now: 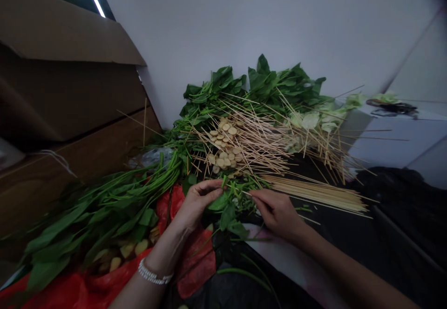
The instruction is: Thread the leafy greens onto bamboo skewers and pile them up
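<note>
My left hand (202, 199) pinches a piece of leafy greens (227, 215), its thumb and fingers closed on the stem and the leaves hanging below. My right hand (275, 210) grips a thin bamboo skewer (247, 193) between thumb and fingers, its tip pointing left at the stems. Just behind both hands lie skewers threaded with pale round slices (225, 134), which look like potato. Beside the right hand a bundle of bare skewers (321, 195) lies on the dark surface. Long-stemmed greens (129, 202) are heaped left of my left hand.
More skewered greens (289, 83) lean against the white wall (265, 16), with pale leafy skewers (314, 120) at the right. A red plastic bag (115, 278) with cut pieces lies front left. A cardboard box (77, 90) stands at left, black plastic (398, 192) at right. Several skewer ends stick out.
</note>
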Available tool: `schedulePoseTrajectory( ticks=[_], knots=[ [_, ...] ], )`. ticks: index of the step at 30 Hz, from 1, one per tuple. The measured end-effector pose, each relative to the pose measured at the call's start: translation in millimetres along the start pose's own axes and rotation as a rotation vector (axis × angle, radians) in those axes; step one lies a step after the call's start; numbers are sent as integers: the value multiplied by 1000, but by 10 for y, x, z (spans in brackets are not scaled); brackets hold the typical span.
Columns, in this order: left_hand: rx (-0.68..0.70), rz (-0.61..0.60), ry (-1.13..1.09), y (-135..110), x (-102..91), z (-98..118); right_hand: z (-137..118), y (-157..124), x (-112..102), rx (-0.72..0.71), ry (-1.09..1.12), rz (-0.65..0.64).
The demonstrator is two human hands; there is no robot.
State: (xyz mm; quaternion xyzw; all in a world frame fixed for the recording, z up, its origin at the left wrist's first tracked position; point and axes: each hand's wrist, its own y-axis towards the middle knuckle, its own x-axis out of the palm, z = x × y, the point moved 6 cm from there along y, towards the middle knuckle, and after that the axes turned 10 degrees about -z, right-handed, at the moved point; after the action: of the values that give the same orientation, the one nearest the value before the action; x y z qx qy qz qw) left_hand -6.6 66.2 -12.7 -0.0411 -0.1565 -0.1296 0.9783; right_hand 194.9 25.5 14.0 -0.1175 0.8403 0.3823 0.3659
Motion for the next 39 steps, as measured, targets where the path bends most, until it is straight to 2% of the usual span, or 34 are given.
schedulePoseTrajectory(
  ticks=[5, 15, 23, 33, 35, 39],
  knots=[
    [-25, 63, 12, -6, -19, 12, -5, -11, 39, -8, -21, -16],
    [35, 74, 97, -7, -25, 38, -10, -33, 81, 1, -37, -15],
    [90, 79, 229, 3, -54, 52, -14, -35, 88, 14, -40, -27],
    [192, 85, 466, -6, -8, 170, -20, -73, 164, -11, -166, -46],
    [166, 63, 423, -2, -12, 159, -26, -75, 165, -11, -180, -49],
    [22, 25, 272, -1, -40, 63, -50, -78, 166, -26, -198, -52]
  ],
)
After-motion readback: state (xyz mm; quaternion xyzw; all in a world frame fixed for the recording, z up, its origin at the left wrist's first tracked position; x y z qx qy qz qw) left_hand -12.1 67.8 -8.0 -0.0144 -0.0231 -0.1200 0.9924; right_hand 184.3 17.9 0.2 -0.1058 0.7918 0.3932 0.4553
